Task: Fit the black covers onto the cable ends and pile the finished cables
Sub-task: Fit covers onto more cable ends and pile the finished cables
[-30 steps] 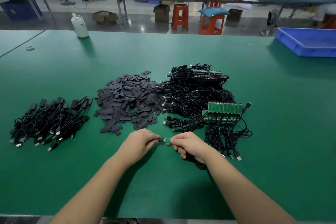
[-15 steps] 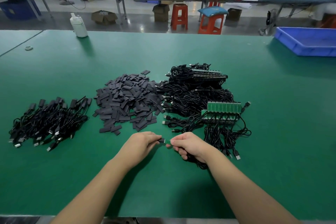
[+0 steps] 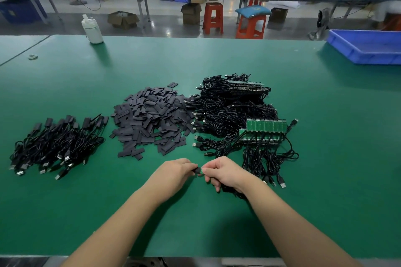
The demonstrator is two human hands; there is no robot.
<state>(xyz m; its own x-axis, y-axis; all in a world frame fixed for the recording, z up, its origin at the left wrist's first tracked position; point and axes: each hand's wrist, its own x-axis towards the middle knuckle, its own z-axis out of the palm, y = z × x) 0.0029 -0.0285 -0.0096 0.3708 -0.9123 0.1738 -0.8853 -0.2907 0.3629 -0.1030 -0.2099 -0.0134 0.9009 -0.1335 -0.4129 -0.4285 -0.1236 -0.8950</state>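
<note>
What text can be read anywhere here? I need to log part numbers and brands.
None can be read.
Green circuit boards: any print too small to read.
White bottle: no label shows.
Blue tray: no marking shows.
Cardboard boxes: too blurred to tell.

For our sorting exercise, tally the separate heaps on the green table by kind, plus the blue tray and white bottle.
Heap of finished cables: 1
Heap of black covers: 1
Heap of unfinished cables: 1
Blue tray: 1
White bottle: 1
Total: 5

hands [image 3: 200, 171] — pinching black cover [image 3: 197, 170] | cable end [image 3: 202, 171] — apparently entering
</note>
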